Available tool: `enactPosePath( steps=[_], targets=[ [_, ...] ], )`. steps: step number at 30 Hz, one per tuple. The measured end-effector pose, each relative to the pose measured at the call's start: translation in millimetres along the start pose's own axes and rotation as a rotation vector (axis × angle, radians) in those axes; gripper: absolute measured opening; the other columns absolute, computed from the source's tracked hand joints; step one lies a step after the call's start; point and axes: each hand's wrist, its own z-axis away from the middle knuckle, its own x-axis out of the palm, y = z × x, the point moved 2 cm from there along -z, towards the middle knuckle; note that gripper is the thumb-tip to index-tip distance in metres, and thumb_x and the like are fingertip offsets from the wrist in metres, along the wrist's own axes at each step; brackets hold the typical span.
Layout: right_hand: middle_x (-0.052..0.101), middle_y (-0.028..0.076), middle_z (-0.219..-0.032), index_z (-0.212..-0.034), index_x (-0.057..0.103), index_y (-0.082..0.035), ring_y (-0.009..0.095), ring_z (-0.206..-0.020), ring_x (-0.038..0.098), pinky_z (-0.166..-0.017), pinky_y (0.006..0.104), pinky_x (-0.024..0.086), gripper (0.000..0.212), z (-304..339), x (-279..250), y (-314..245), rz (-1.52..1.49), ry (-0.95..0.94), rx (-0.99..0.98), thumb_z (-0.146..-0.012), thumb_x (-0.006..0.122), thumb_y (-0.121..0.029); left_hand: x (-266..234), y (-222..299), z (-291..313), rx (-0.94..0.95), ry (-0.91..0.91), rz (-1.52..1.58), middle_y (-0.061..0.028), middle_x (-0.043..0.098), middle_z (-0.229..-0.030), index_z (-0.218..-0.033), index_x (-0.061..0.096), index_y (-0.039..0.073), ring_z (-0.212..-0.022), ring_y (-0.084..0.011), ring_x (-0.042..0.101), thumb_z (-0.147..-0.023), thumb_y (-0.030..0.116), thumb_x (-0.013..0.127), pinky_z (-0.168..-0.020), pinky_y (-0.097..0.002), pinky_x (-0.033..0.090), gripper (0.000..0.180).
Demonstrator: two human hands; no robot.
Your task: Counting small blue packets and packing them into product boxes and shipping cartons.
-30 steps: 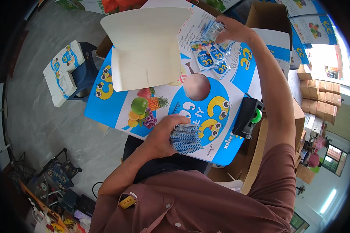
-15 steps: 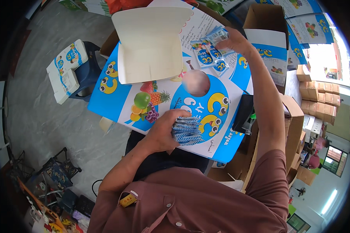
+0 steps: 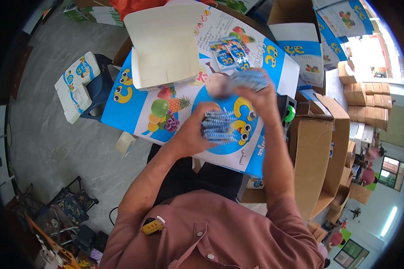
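Blue-striped sachet stack point(image 3: 219, 127), blurred sachet bunch point(image 3: 251, 80) in separate hands point(image 3: 192, 133); loose sachets point(image 3: 226, 57) lying flat beyond.

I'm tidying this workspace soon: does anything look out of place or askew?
Slightly: the white packs on the blue stool jut past its seat at uneven angles, so they look carelessly placed. I see no spill around the loose packets on the printed tabletop.

The table point(image 3: 114, 113) is topped with a white-and-blue printed board, on which fruit pictures point(image 3: 166, 112) are shown toward 8 o'clock and yellow cartoon figures point(image 3: 121, 85) toward 9 and 4 o'clock. At 11 o'clock an open white box point(image 3: 166, 65) is set, its lid point(image 3: 161, 27) raised. At 1 o'clock small printed packets point(image 3: 229, 54) are laid close together. At the 3 o'clock edge a black tape dispenser point(image 3: 282, 103) is partly hidden.
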Motion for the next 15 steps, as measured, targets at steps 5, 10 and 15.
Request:
enactPosePath(
  steps=[5,10,15],
  targets=[
    [0.073,0.010,-0.113,-0.127,0.061,0.000,0.020,-0.103,0.070,-0.093,0.0333,0.055,0.050,41,28,44,-0.160,-0.041,-0.016,-0.093,0.071,-0.035,2,9,-13,0.366,0.252,-0.741,-0.0237,0.037,-0.154,-0.151,0.028,0.006,-0.143,-0.0352,0.043,-0.066,0.025,0.099,-0.116,-0.0445,0.040,0.112],
    [0.063,0.013,-0.128,-0.128,0.058,0.002,0.020,-0.118,0.060,-0.103,0.0332,0.046,0.077,44,49,49,-0.434,-0.203,-0.033,-0.104,0.032,-0.067,6,5,-15,0.188,0.209,-0.430,-0.0248,0.029,-0.158,-0.160,0.006,0.003,-0.149,-0.0364,0.034,-0.062,0.031,0.101,-0.120,-0.0454,0.035,0.140],
    [0.053,0.012,-0.140,-0.139,0.050,0.001,0.019,-0.130,0.049,-0.110,0.0335,0.039,0.089,37,60,50,-0.521,-0.306,-0.074,-0.101,0.027,-0.076,6,2,-18,0.224,0.140,-0.467,-0.0214,0.029,-0.159,-0.162,-0.001,0.005,-0.144,-0.0316,0.042,-0.061,0.025,0.102,-0.116,-0.0421,0.041,0.146]
  ],
)
